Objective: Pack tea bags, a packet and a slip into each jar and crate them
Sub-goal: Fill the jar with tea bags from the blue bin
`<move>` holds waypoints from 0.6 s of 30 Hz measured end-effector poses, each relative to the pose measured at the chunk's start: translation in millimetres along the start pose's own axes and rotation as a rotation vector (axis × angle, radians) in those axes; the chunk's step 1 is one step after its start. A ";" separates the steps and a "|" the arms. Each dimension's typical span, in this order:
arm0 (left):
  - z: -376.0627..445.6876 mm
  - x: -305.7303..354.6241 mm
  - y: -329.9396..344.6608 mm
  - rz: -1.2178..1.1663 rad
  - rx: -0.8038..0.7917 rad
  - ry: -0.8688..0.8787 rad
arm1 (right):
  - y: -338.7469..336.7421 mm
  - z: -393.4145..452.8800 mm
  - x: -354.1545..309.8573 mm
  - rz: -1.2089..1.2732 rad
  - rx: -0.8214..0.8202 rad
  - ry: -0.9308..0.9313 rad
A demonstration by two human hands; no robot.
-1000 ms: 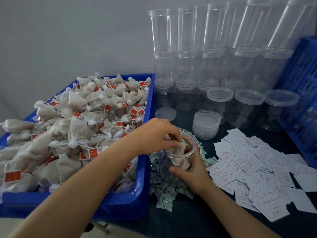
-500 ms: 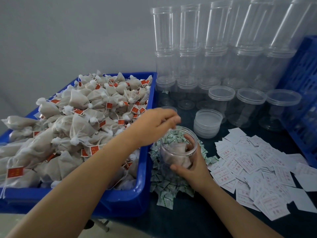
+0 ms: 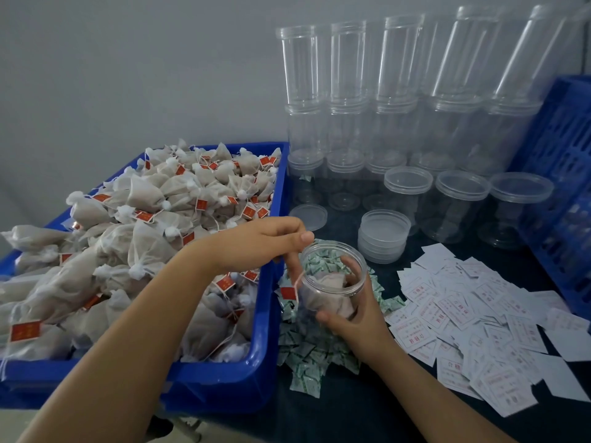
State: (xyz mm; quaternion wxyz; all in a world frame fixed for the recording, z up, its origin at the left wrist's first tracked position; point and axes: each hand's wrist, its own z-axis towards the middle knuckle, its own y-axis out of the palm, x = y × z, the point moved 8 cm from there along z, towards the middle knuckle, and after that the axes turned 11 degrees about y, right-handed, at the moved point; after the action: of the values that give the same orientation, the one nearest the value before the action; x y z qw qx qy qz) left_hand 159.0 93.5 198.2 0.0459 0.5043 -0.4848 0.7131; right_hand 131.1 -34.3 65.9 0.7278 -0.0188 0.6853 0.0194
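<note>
Plain grey wall at the back, dark table (image 3: 367, 410) in front of it, and the wide lens bends everything near the edges. On the left sits a blue bin (image 3: 256, 375) heaped with tea bags (image 3: 144, 199), its near left corner cut off by the frame. Right hand (image 3: 358, 324) is wrapped round an open jar (image 3: 332, 282) and holds it tipped toward the camera, thumb on the near side, fingers showing through the clear far wall. There are a few tea bags inside, but the plastic blurs them so I can't count them. Left hand (image 3: 256, 241) hovers just over the jar's left rim with fingers curled together; it looks like it's pinching a string with a red tag (image 3: 287, 292) dangling outside the jar, though the string itself is too thin to follow all the way.

Under and around the jar is a pile of green-printed packets (image 3: 307, 350), partly hidden by the jar and the right hand. To the right is a spread of white slips (image 3: 473, 318) with red print that's too small to read. Just behind the jar is a stack of lids (image 3: 383, 235), with one loose lid (image 3: 308, 217) left of it. Along the wall are empty jars (image 3: 351, 91) stacked in columns, so see-through that where one ends and the next starts is hard to tell. A blue crate (image 3: 556, 187) is cut off at the right edge.
</note>
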 end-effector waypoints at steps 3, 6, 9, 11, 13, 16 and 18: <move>-2.0 9.0 0.5 -0.139 -0.019 0.078 | -2.2 0.5 1.2 -0.022 0.016 -0.005; -2.4 13.2 -0.7 -0.215 -0.001 0.124 | 0.4 -0.3 1.9 -0.037 -0.002 -0.002; -1.6 15.1 0.8 -0.254 0.030 0.130 | 0.2 -0.5 1.8 -0.014 -0.002 0.011; -1.1 13.7 -3.7 -0.194 0.080 0.109 | 0.3 -0.3 1.5 -0.011 -0.006 0.007; -2.4 7.3 -17.4 -0.055 0.174 0.049 | 0.5 -0.3 2.3 -0.015 -0.009 0.012; -9.8 -4.8 -42.7 0.293 0.198 -0.098 | 0.3 -0.3 2.8 -0.026 -0.014 0.003; -17.8 -21.3 -48.4 0.464 0.059 -0.235 | 0.3 -0.5 2.0 -0.023 -0.017 0.001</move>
State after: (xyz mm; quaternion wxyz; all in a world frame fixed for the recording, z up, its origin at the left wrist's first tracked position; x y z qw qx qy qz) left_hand 184.2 141.1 212.7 -0.1901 0.4600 -0.5686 0.6550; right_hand 130.7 -34.1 63.8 0.7273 -0.0326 0.6853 0.0169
